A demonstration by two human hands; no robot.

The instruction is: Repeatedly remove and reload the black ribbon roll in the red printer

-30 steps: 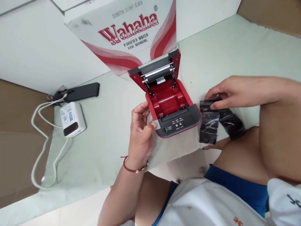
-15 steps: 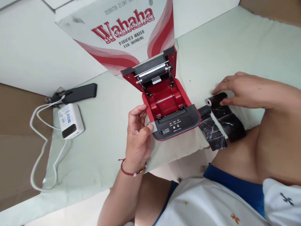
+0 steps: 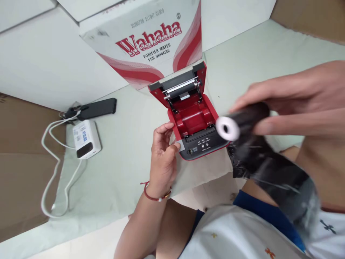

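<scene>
A small red and black label printer [image 3: 192, 118] stands on the table with its lid raised, showing a roller in the lid and an unfilled red bay. My left hand [image 3: 163, 154] grips its left edge, thumb on the grey corner. Raised at the printer's right, my right hand [image 3: 293, 102] is closed around a black film roll [image 3: 249, 117] with a white core end. From this roll a loose black strip [image 3: 283, 180] hangs down, blurred. More crumpled black film [image 3: 238, 167] droops over the table's front edge, partly hidden behind the roll.
Behind the printer stands a Wahaha water carton [image 3: 151, 46]. At the left lie a white power bank [image 3: 85, 138], a white cable [image 3: 55, 158] and a black phone-like slab [image 3: 100, 108]. Brown cardboard [image 3: 29, 169] borders the left side; the pale cloth [image 3: 121, 144] covers the table.
My right hand has closed on the black roll and lifted it from the table toward the camera, its strip trailing. My left hand keeps hold of the printer.
</scene>
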